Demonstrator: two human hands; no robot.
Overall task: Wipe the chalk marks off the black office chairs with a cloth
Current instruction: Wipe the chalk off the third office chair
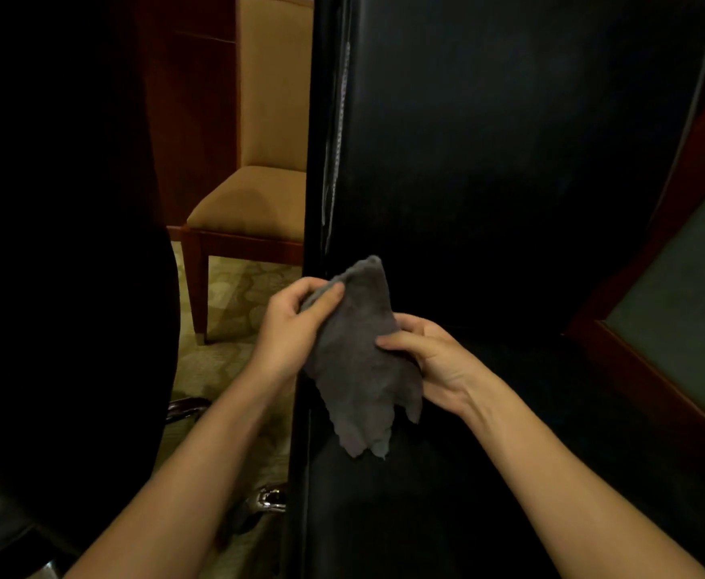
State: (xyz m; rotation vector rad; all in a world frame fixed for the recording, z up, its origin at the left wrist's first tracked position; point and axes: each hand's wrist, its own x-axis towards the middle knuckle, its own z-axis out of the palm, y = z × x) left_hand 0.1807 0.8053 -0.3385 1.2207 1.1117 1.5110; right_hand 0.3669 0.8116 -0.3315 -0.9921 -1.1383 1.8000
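A tall black office chair back [488, 169] fills the middle and right of the view. A pale chalk line [339, 131] runs down its left edge. In front of the lower chair back I hold a grey cloth [359, 365] with both hands. My left hand [290, 328] pinches the cloth's upper left part between thumb and fingers. My right hand [430, 357] grips its right side, thumb lying across the front. The cloth's ragged lower edge hangs free.
A second black chair [62, 244] stands dark at the left. Between the two, a tan upholstered wooden chair [254, 194] stands on patterned carpet [234, 307]. Chrome chair-base parts [269, 497] shine near the floor. A wooden table with a glass top [685, 311] is at right.
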